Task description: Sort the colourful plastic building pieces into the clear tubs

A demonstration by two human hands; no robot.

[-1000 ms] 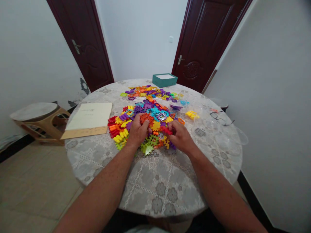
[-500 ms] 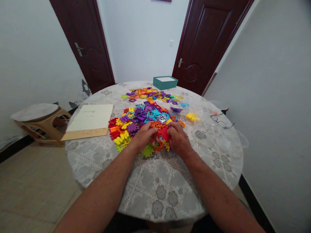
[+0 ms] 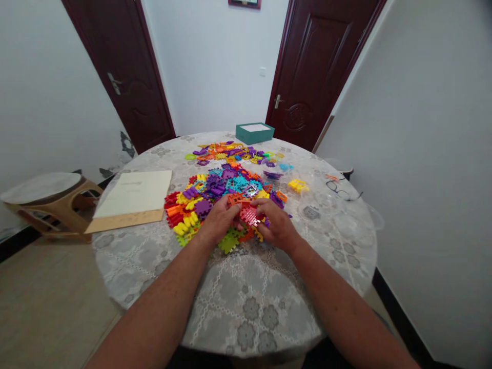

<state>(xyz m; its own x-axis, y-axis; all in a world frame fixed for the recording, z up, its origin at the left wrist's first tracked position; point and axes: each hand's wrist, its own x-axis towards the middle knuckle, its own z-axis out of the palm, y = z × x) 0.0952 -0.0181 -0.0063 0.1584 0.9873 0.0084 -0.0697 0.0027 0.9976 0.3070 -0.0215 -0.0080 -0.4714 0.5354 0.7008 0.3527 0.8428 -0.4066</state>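
Observation:
My right hand (image 3: 275, 223) is closed on a red interlocking plastic building tile (image 3: 250, 216) with a brick-like pattern and notched edges. Fingers of my left hand (image 3: 220, 219) are closed round an orange interlocking tile (image 3: 236, 199) with window-like openings. The two tiles touch or overlap between my hands; whether they are joined I cannot tell. Beneath and behind my hands spreads a pile of coloured tiles and connectors, among them a purple tile (image 3: 203, 207), turquoise tiles (image 3: 237, 183), yellow connectors (image 3: 186, 223) and a lime-green tile (image 3: 229, 243).
A second heap of pieces (image 3: 221, 156) lies farther back, before a green box (image 3: 254, 134). On the left is a cream sheet (image 3: 134, 192) with a brown strip. Yellow pieces (image 3: 298, 185), eyeglasses (image 3: 342, 192) and see-through plastic lie right. A stool (image 3: 54, 200) stands beside the table (image 3: 215, 312).
The red tile has tilted in my right hand, so its patterned face now catches the light. The orange tile is raised more at an angle. The view has shifted slightly right.

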